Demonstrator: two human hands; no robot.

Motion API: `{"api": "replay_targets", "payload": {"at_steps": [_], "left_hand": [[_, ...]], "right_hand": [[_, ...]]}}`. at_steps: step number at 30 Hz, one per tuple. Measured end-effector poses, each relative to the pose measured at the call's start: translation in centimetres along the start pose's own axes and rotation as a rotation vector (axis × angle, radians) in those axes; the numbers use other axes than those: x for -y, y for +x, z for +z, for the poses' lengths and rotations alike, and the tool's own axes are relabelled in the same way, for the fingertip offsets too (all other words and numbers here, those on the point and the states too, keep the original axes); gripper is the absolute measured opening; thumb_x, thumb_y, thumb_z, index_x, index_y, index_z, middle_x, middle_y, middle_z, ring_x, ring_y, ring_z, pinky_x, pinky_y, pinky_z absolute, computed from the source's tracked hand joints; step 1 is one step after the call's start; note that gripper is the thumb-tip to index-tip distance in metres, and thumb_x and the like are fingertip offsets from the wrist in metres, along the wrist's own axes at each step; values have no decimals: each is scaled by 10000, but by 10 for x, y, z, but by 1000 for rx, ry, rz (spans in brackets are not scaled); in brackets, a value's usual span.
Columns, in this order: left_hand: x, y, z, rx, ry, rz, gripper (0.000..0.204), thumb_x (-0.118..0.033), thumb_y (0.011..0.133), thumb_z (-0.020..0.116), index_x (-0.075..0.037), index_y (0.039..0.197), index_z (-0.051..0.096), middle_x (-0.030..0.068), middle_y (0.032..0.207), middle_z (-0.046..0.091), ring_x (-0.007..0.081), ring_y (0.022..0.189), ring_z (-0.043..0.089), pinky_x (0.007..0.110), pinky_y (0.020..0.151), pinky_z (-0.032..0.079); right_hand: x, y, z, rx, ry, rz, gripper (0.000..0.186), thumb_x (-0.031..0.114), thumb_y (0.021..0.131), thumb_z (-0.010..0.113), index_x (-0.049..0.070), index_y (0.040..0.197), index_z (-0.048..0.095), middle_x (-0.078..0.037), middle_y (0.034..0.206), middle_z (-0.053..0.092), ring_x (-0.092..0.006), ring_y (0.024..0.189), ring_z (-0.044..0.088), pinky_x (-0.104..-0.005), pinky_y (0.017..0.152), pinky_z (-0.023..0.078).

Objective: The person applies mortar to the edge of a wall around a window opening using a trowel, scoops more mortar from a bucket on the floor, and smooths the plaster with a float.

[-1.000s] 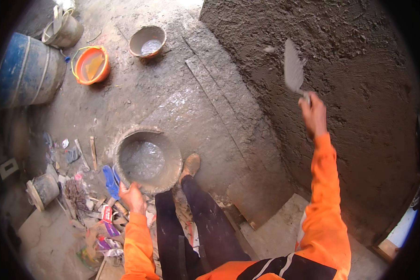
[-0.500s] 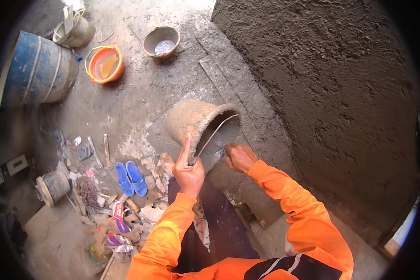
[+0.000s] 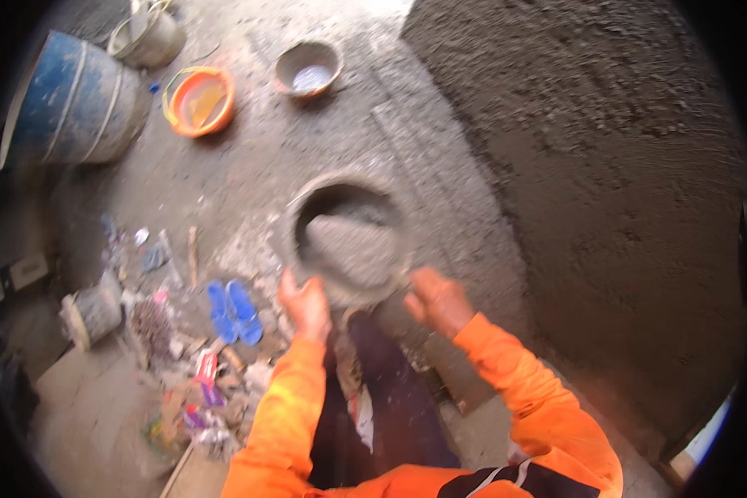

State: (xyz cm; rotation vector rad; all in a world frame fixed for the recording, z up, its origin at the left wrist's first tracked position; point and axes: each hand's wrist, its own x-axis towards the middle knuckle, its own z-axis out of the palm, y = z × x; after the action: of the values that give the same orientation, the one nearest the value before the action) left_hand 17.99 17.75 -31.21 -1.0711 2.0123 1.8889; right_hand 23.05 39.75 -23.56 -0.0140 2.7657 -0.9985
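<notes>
A mortar-caked bucket [image 3: 353, 292] stands upright in front of me, its round mouth facing up. Grey wet mortar [image 3: 357, 245] shows inside, with dark shadow along the far and left inner wall. My left hand [image 3: 309, 307] is closed on the near-left part of the rim, thumb and fingers on either side. At the near-right side of the rim is my right hand [image 3: 441, 300], its fingers curled and blurred by motion. Whether it grips the rim, the handle or something else is hidden.
A freshly plastered wall [image 3: 606, 183] rises on the right. Farther off are a shallow basin [image 3: 286, 83], an orange pail [image 3: 227, 116], a blue drum [image 3: 91, 108] and a whitish bucket [image 3: 162, 46]. Blue slippers [image 3: 239, 311] and littered rubble [image 3: 216, 390] lie to the left.
The bucket has gone from tipped on its side, mouth toward the right, to upright. My left hand has shifted left along with the rim; my right hand has moved slightly right and down.
</notes>
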Motion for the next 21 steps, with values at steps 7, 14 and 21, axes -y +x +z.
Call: {"api": "replay_targets", "payload": {"at_steps": [7, 14, 21], "left_hand": [[-13, 13, -51, -66, -54, 59, 582, 129, 696, 464, 47, 1272, 462, 52, 993, 614, 108, 751, 549, 240, 660, 453], [-30, 8, -74, -51, 102, 165, 534, 130, 695, 455, 44, 1217, 525, 67, 1052, 624, 134, 909, 572, 263, 802, 450], [-47, -28, 5, 202, 47, 278, 689, 167, 664, 399, 3, 1332, 448, 142, 1286, 531, 162, 1144, 510, 260, 985, 360]], "right_hand": [[-52, 69, -101, 627, 635, 556, 161, 234, 844, 624, 91, 915, 639, -40, 746, 608, -143, 594, 569, -279, 521, 494], [-79, 80, -208, -333, -272, 350, 191, 149, 818, 524, 35, 966, 563, -178, 755, 604, -334, 656, 595, -428, 606, 473], [1, 40, -54, 310, -619, 125, 239, 138, 767, 582, 31, 978, 540, -189, 916, 563, -333, 747, 631, -459, 687, 499]]}}
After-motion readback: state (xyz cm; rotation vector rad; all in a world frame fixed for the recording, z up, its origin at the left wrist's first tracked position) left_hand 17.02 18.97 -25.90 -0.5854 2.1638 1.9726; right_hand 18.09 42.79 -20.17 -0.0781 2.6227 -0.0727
